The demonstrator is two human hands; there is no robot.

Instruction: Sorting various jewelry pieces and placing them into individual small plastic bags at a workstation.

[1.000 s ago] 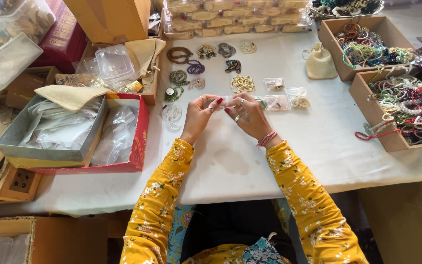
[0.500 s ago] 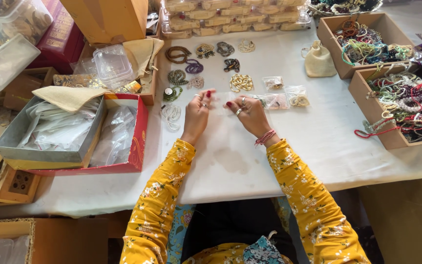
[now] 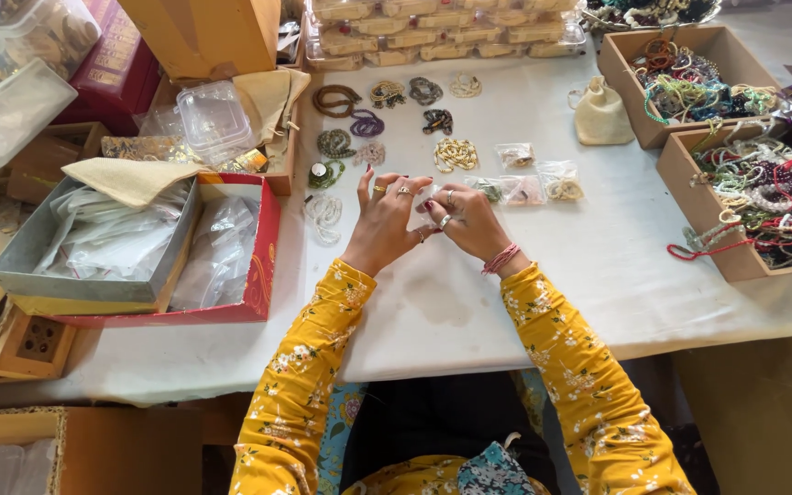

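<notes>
Both hands meet over the white tabletop (image 3: 598,266): the left hand (image 3: 385,220), fingers spread, and the right hand (image 3: 469,220) pinch a small clear plastic pouch (image 3: 427,196) between their fingertips, so each grip is narrow on it. Three filled pouches (image 3: 543,179) already lie just beside the right hand. Loose bead bracelets (image 3: 387,128) farther back, and two cardboard boxes (image 3: 735,266) full of them, still look unpacked.

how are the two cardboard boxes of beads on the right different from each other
The far cardboard box sits higher up the white table; the near cardboard box sits at its right edge. The far one holds mostly green and orange strands; the near one is fuller, with red, white and dark strands spilling over its rim. Both are open, brown and lidless.
</notes>
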